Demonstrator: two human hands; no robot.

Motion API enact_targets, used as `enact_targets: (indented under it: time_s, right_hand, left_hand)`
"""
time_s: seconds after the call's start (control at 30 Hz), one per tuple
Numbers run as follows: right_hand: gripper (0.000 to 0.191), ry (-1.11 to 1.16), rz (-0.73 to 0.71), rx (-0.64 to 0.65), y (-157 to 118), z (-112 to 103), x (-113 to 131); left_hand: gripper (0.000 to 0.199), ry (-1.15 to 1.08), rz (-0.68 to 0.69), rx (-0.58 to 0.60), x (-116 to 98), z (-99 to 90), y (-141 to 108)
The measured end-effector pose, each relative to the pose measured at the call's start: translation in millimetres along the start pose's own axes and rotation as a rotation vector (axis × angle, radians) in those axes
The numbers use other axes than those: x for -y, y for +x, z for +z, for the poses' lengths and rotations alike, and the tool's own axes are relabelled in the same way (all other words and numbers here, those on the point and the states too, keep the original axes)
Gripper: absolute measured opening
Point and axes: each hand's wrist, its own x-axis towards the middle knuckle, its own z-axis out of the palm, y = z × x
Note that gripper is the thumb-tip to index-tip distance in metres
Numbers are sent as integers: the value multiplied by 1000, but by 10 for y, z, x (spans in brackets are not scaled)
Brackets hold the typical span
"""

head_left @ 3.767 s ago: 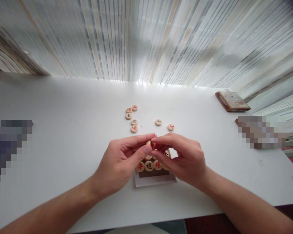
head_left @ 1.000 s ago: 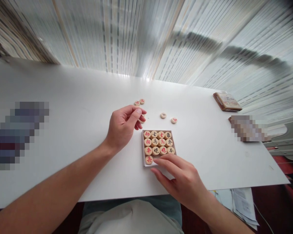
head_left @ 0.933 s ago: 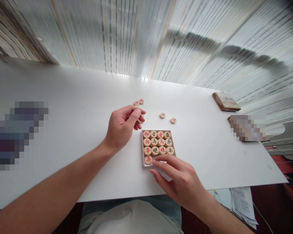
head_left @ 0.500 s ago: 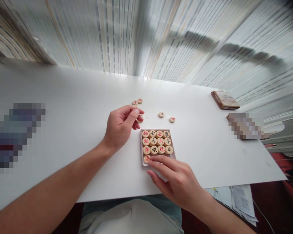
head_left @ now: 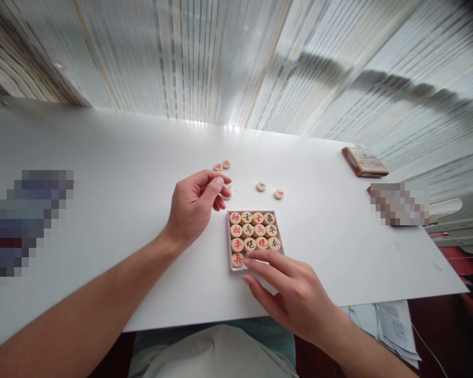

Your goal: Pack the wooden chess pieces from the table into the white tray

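Observation:
My right hand [head_left: 286,283] hovers over the front of a shallow box [head_left: 228,244], thumb and fingers apart. Its fingertips are beside a red-lettered xiangqi piece [head_left: 237,260] in the front-left corner. Behind that piece, full rows of round wooden pieces with red or black characters fill the box, such as a black-lettered piece [head_left: 274,243] at the right. My left hand [head_left: 199,202] is closed above the table behind and left of the box, thumb against the curled fingers. Whether anything is in it is hidden. Beyond its fingertips a partly covered piece [head_left: 227,195] shows.
Two pieces [head_left: 222,166] lie together farther back, and a black-lettered piece [head_left: 260,186] and a red-lettered one [head_left: 278,194] lie behind the box. A flat brown box [head_left: 364,161] stands at the back right. Striped curtains [head_left: 220,63] hang along the white table [head_left: 102,168].
My right fingertips have drawn slightly right, away from the corner piece, which shows more fully. My left hand stays nearly still. The whole view has shifted slightly.

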Motion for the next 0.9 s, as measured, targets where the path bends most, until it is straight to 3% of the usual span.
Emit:
enact_targets:
  time_s: [0.13, 0.27, 0.33, 0.47, 0.63, 0.9]
  right_hand:
    - [14, 8, 15, -92, 207, -254, -149]
    - [10, -58, 6, -188, 641, -474, -511]
    - [13, -20, 75, -215, 881, -478, -737]
    - [22, 183, 300, -219, 1170, -273, -1083]
    - [22, 222, 325, -273, 1016, -2, -1184]
    - [20, 189, 284, -260, 877, -14, -1224]
  left_hand:
    - [20, 87, 67, -74, 47, -162, 159]
    - [18, 214, 125, -201, 200, -403, 392]
    - [18, 308, 120, -215, 255, -458, 444]
    - [13, 524, 132, -110, 268, -390, 365]
    - [11, 691, 192, 35, 271, -257, 242]
    - [22, 891, 175, 120, 319, -206, 284]
